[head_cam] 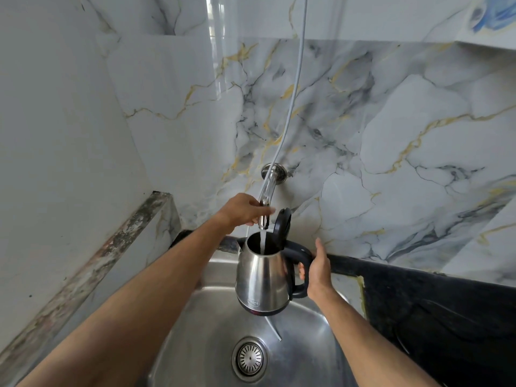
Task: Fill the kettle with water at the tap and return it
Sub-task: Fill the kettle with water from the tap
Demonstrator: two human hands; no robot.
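Note:
A stainless steel kettle (pixel 262 277) with a black handle and black base hangs in the air over the sink, its black lid (pixel 282 223) flipped up. My right hand (pixel 317 268) is closed around the handle. A chrome tap (pixel 266 196) reaches out from the marble wall, and a stream of water (pixel 262 241) runs from its spout straight into the kettle's mouth. My left hand (pixel 243 209) rests on the tap near its spout, fingers wrapped on it.
Below lies a steel sink (pixel 212 344) with a round drain strainer (pixel 249 358). A dark countertop (pixel 435 311) runs along the right. A tiled ledge (pixel 111 247) borders the left. A thin white cable (pixel 296 88) hangs down the wall toward the tap.

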